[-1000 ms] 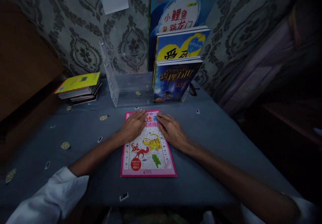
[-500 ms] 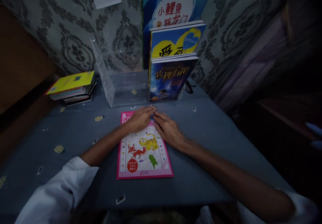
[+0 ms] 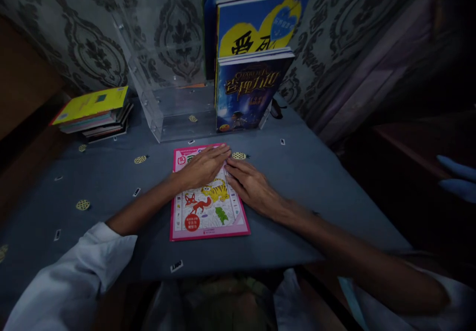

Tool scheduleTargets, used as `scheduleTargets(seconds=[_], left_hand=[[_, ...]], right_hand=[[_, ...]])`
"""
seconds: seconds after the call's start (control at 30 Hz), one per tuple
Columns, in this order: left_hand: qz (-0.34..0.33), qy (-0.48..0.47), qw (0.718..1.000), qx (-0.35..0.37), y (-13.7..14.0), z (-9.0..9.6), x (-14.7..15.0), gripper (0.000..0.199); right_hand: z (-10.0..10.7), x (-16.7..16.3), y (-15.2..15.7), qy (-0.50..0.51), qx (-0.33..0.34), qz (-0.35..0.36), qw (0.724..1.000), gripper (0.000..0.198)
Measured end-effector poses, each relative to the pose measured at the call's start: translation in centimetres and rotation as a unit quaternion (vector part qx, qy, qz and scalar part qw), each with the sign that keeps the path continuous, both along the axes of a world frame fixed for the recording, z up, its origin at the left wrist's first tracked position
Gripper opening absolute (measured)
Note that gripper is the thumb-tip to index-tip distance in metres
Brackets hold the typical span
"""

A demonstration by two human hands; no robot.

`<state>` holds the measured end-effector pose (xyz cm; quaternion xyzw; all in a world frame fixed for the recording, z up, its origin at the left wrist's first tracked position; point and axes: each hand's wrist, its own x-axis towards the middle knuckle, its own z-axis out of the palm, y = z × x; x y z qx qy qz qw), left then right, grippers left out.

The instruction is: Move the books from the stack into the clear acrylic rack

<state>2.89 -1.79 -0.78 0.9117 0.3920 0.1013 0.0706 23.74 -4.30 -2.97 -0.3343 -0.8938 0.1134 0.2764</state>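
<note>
Paper and thin card, I'd guess, are all there is to the pink-bordered book (image 3: 208,214), which lies flat on the blue-grey desk (image 3: 297,177), just below and left of the centre of the frame. The left hand (image 3: 204,166) rests flat across its upper part, fingers straight and together; the right hand (image 3: 253,183) lies over its upper right edge, fingers extended, the fingertips of the two nearly meeting by the top right corner. Neither appears to grip anything, though I can't see beneath the palms. It looks light and slim to me, stiff enough to lift level but likely to bow if held by one corner. The cover has a faint sheen, so it may slide under a flat palm. It should not break, though corners could crease. I'd take it by both long sides, or pinch the bare lower edge, thumb on top. Toward the top of the frame, the dark-blue book (image 3: 247,93) stands upright in the clear stand (image 3: 143,98), well apart from the yellow-topped stack (image 3: 92,105) at upper left.
</note>
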Motion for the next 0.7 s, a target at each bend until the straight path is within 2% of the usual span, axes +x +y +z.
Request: scheduleTargets(seconds=[0.17,0.43,0.7], left_hand=[[-0.031,0.003,1.0,-0.002,-1.9,0.0,0.1,0.045],[-0.074,0.032,0.997,-0.017,-6.2,0.8,1.0,0.045],[-0.102,0.009,0.991,-0.083,-11.7,2.0,1.7,0.048]], right_hand=[[0.2,1.1,-2.6,-0.003,0.0,0.016,1.0,0.038],[1.0,3.4,-7.7,-0.006,0.043,0.037,0.998,0.035],[1.4,4.8,-11.8,0.028,0.086,0.061,0.994,0.036]])
